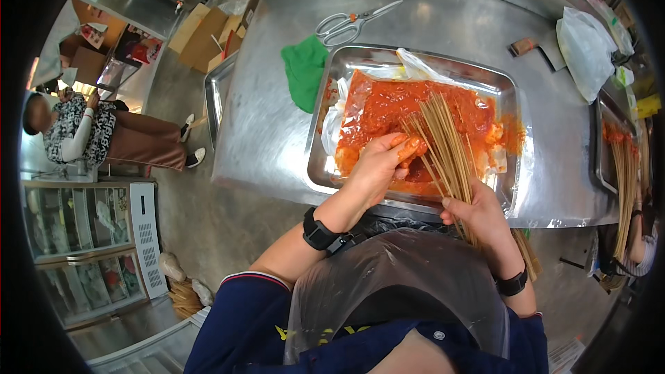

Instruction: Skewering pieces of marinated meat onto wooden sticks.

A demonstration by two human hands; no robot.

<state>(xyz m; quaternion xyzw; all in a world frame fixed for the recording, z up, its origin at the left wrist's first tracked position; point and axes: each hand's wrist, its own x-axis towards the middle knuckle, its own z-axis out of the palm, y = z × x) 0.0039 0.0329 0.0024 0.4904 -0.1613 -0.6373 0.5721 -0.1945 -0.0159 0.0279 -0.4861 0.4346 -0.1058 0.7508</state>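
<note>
A bundle of thin bamboo skewers (448, 140) is gripped near its lower end by my right hand (480, 213), and its upper ends lean over the tray. My left hand (383, 162) is beside the bundle with its fingers bent together, thumb and fingertips coated in red-orange sauce. Whether a piece of food sits between those fingertips is hard to make out. Under both hands, a shallow stainless steel tray (318, 158) holds a clear plastic bag of food in red sauce (400, 101). Sauce is smeared on the tray's right side.
Large scissors (345, 27) and a green cloth (304, 74) lie behind and left of the tray on the steel table (260, 130). At the right are a white plastic bag (587, 52) and another tray with sauced skewers (621, 153). Another person (109, 130) stands at far left.
</note>
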